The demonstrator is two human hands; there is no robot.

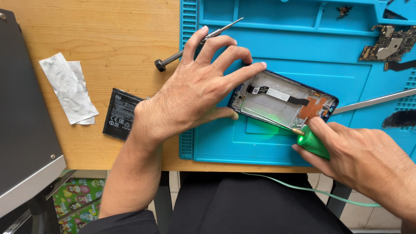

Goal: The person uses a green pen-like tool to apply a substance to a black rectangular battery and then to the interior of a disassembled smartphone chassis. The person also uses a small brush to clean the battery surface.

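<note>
Phone frame (284,102), opened up with its back off, lies face down on the blue work mat (277,52), silvery inner plate and a black flex strip showing, a copper-coloured patch at its right end. Left hand (195,93) is spread wide, fingertips pressing on the frame's left edge, thumb against the near corner. Right hand (368,160) pinches a green-handled tool (313,142) between thumb and fingers; its handle glows green, and the thin metal tip runs along the frame's near edge. From the handle a pale green cord (303,187) trails off over the table edge, past the person's dark lap.

Just behind the left hand, a screwdriver (197,43) lies slanted, half on the mat, half on the wooden table (108,34). Left of the wrist sits a flat black battery (121,113), and further left some crumpled white tape strips (69,89). Up at the mat's right side, a bare circuit board (388,43) and a long metal tool (375,101) lie well apart from the phone.
</note>
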